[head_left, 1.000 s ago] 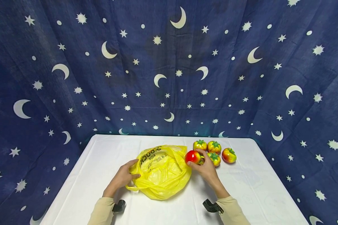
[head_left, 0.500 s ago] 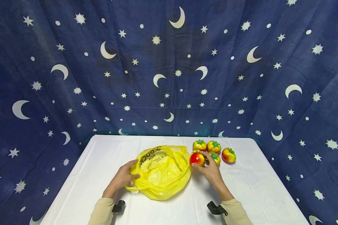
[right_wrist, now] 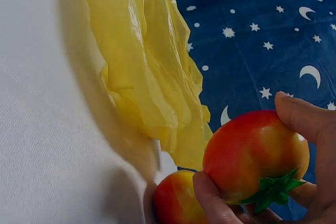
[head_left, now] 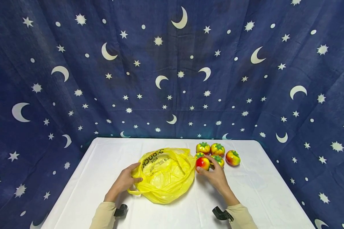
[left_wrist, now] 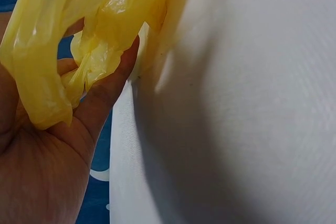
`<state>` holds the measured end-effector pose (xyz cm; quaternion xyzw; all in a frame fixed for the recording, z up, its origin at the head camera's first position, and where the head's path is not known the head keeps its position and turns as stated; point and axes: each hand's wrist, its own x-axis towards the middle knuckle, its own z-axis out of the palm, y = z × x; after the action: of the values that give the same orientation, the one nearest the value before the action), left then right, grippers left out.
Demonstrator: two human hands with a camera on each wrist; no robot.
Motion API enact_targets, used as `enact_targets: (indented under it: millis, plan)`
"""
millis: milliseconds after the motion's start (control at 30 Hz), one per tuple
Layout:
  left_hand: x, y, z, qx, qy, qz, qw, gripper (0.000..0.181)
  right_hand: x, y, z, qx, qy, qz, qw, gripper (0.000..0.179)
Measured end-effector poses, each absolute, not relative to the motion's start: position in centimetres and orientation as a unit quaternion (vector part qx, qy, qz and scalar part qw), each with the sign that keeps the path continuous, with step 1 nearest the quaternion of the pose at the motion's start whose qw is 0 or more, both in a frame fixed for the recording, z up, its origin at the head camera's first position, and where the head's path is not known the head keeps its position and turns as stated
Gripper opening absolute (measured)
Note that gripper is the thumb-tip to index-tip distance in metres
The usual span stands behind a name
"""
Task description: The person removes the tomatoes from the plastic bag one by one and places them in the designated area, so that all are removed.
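My left hand (head_left: 125,180) holds the left rim of a yellow plastic bag (head_left: 167,190), its thumb and fingers around the film in the left wrist view (left_wrist: 39,93). The bag lies with its mouth open upward and bears dark lettering. Just right of the bag, my right hand (head_left: 215,176) grips a glossy red-and-yellow tomato (head_left: 202,163) between thumb and fingers. Its red underside faces the head camera, while its green calyx shows in the right wrist view (right_wrist: 275,190). Another tomato (right_wrist: 177,198) sits below and beside it there.
Several more tomatoes stand close by: one at the back left (head_left: 203,148), one behind my fingers (head_left: 218,149), and one apart on the right (head_left: 232,158). All rest on a white-covered table (head_left: 263,190). A dark blue curtain (head_left: 172,63) with moons and stars hangs behind.
My right hand has drawn the tomato a little to the right and toward me, away from the bag's right rim. The left hand and the bag have stayed in place.
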<state>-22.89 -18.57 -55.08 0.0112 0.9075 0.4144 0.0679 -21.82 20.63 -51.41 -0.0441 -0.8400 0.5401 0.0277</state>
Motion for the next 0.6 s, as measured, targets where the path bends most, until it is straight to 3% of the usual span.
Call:
enact_targets:
  millis: [600]
  plan:
    - [-22.9,-18.5,-55.0,0.007,0.905,0.419,0.070,0.075,-21.5,22.3,-52.0,-0.083,-0.840,0.536,-0.004,0.075]
